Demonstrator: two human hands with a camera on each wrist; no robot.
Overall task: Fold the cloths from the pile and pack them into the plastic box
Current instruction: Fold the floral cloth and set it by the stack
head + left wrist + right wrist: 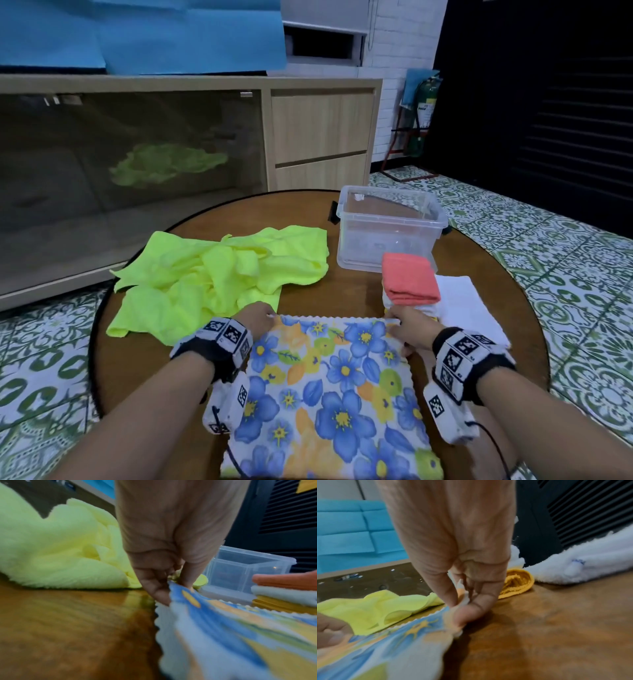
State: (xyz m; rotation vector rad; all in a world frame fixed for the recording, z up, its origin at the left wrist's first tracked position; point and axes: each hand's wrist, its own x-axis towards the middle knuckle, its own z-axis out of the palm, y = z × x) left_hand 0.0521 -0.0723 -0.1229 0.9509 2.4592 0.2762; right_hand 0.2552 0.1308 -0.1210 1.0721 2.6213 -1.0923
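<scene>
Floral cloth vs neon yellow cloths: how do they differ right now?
The floral cloth lies spread flat; the neon yellow cloths lie crumpled in a heap. The floral cloth is pinched at its far corners by the left hand and right hand; the yellow cloths are untouched. Both rest on the wooden table.

floral cloth (337, 387): white, blue/yellow/orange flowers, scalloped edge; spread flat on the near side of the table, far two corners pinched, one per hand.
pile (219, 277): neon yellow-green cloths, crumpled and unfolded, far left of the floral cloth, just beyond its left corner.
folded stack (409, 286): coral cloth on top, white below it, yellow-orange at the bottom; right of centre, just near of the box, touching or nearly touching it.
white cloth (469, 308): flat, right of the stack, partly under it.
box (388, 228): clear plastic, lid off, upright, nothing in it, far right on the table.
</scene>
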